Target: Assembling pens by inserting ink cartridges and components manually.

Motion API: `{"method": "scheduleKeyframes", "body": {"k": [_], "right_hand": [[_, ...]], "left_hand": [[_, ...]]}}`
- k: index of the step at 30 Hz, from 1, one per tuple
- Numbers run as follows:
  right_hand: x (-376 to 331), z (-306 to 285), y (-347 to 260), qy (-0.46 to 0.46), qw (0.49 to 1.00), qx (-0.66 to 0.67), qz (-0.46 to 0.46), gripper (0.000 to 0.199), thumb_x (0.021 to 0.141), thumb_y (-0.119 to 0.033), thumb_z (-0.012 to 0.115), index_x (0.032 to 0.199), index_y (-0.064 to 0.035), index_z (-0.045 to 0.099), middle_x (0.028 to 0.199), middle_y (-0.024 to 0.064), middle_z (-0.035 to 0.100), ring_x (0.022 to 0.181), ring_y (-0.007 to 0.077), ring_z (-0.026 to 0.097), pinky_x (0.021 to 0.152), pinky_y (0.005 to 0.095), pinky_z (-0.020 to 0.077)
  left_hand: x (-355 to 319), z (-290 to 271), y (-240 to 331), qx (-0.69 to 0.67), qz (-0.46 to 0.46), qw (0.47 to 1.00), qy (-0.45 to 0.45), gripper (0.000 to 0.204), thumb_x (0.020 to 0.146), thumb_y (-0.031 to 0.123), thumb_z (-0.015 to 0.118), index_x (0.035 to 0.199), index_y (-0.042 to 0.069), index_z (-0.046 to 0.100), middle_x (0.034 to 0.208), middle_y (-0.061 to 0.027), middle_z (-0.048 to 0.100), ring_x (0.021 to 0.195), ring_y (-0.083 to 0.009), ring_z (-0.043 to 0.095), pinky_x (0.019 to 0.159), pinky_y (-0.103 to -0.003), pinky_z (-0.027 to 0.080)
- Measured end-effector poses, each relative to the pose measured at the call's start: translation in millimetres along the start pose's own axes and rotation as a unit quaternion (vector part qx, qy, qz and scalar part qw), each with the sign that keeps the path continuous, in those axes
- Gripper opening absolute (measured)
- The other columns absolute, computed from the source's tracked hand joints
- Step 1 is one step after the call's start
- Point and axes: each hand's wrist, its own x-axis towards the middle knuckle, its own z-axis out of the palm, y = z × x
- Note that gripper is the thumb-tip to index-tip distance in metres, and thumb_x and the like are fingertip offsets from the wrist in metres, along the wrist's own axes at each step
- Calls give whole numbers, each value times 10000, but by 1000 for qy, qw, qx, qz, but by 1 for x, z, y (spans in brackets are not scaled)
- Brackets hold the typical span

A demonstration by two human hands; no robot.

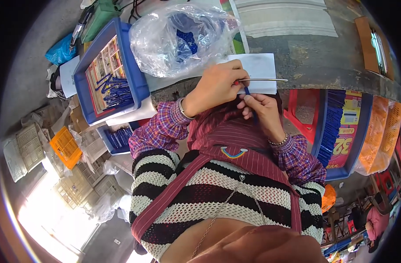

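My left hand (220, 84) is closed, its thumb and fingers pinching a thin metal rod (268, 79) with a red part by the fingertips. The rod points right, across the front of a white sheet or pad (257, 65) at the bench edge. Just below it, my right hand (264, 111) is closed on a narrow dark blue strip (247, 90). The strip's upper end reaches up to the left fingertips beside the rod. Its lower part hangs among the right fingers, partly hidden. Both hands are close together over my lap, in front of the bench.
A clear plastic bag (154, 46) with blue pieces lies on the bench (314, 61). Left of it, a blue tray (138, 83) holds printed cards and blue slender pieces. At right stands another blue bin (353, 151) of blue pieces. Crates, one an orange basket (65, 147), stand left.
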Motion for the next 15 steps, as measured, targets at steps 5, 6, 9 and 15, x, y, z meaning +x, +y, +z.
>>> {"method": "scheduleKeyframes", "body": {"k": [5,6,9,15], "right_hand": [[1,0,2,-5,1000,3,-12,189,892,-146,550,924,25,622,755,68,641,567,64,557,491,187,450],[1,0,2,-4,1000,4,-15,185,892,-144,550,918,24,623,748,65,640,558,60,548,479,183,434],[2,0,2,-2,1000,6,-17,179,891,-142,550,910,21,623,737,61,638,540,52,530,459,176,408],[2,0,3,0,1000,10,-14,179,889,-146,553,897,15,629,731,54,637,521,40,506,441,170,385]], "left_hand": [[-2,2,1,3,-1,1000,6,80,670,50,612,742,70,640,765,-56,570,666,-261,589,563,-349,460],[-3,3,1,7,-2,1000,7,75,674,68,591,731,89,635,755,-45,562,670,-258,588,559,-368,457],[-3,5,0,19,1,1000,12,71,673,74,596,727,97,635,751,-40,559,668,-252,589,553,-364,456],[-3,2,2,39,0,999,4,71,688,87,598,748,102,631,752,-35,559,674,-256,591,552,-363,457]]}}
